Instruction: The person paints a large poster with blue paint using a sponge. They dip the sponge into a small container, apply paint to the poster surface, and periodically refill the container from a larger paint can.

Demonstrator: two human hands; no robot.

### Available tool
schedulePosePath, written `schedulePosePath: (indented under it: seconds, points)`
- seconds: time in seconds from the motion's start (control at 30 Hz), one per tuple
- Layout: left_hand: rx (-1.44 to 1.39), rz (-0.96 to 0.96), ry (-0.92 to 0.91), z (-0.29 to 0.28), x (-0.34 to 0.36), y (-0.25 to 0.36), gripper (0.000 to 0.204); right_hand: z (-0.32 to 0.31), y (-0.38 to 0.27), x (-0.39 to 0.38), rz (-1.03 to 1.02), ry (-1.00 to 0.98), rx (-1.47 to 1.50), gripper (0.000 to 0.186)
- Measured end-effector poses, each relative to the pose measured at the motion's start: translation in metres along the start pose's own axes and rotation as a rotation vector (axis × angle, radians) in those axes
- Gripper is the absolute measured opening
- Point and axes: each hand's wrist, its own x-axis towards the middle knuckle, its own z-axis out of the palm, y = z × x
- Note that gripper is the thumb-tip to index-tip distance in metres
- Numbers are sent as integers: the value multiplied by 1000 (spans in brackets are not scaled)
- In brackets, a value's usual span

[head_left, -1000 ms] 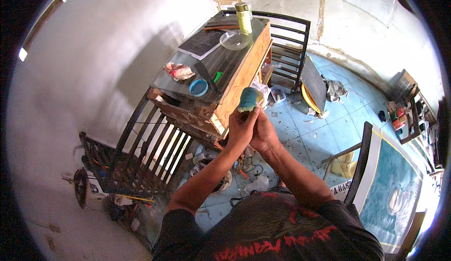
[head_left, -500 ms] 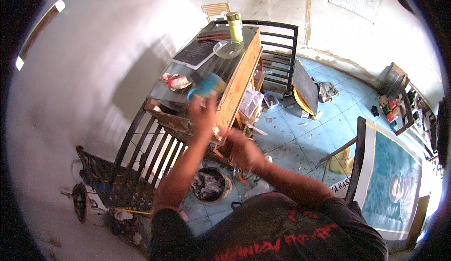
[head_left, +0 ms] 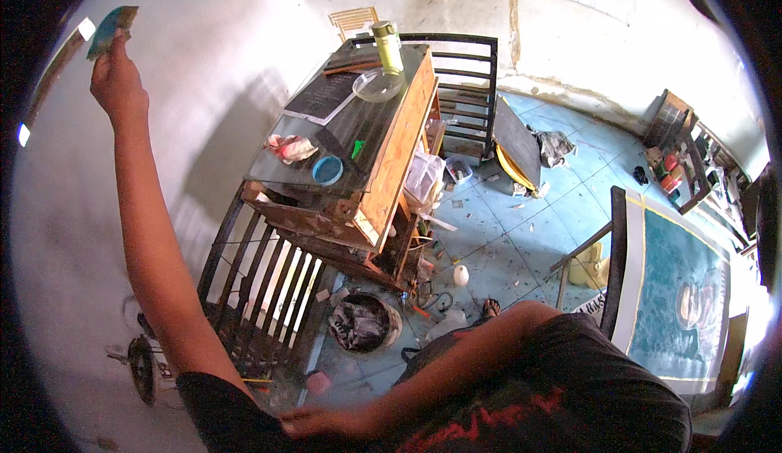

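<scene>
My left hand [head_left: 120, 82] is raised at the far upper left, its arm stretched out beside the white wall. Its fingers are closed on a flat blue-green sponge [head_left: 106, 36] with a yellowish edge, which spreads out above them. My right arm bends across my body, and my right hand [head_left: 326, 422] lies low by my left sleeve. Dark cloth and blur keep me from making out its fingers well. On the glass-topped desk [head_left: 346, 137] stand a round blue tub [head_left: 327, 170], a small green piece [head_left: 358, 148] and a crumpled red-and-white cloth [head_left: 291, 148].
A yellow-green flask [head_left: 387, 46], a clear bowl [head_left: 378, 85] and a dark sheet [head_left: 330, 94] are farther back on the desk. Black slatted benches [head_left: 265, 290] flank it. A bucket [head_left: 364, 323] stands on the tiled floor; a framed blue-green screen [head_left: 672, 290] is at right.
My left hand has swung from above the desk to the upper left, carrying the sponge. The blue tub now shows fully. My right hand has drawn back from the desk's corner toward my body.
</scene>
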Motion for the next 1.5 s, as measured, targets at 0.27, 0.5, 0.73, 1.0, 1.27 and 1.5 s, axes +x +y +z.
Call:
schedulePosePath:
  seconds: [0.27, 0.5, 0.73, 1.0, 1.27, 1.5]
  points:
    - [148, 57, -96, -30, 37, -14, 45, 3, -12, -10, -168, -63, -466, 78]
    - [107, 15, -41, -40, 19, 2, 44, 18, -5, -28, -615, 64, -559, 85]
    - [-155, -229, 66, -27, 6, 32, 40, 19, 7, -22, -181, 0, -505, 87]
    - [-198, -53, 34, -29, 20, 24, 34, 24, 23, -14, -119, -51, 12, 91]
    - [1149, 594, -163, -61, 51, -11, 32, 25, 13, -40, 48, -286, -289, 75]
    - [84, 319, -150, -64, 72, -26, 40, 20, 10, -13, -264, -24, -210, 94]
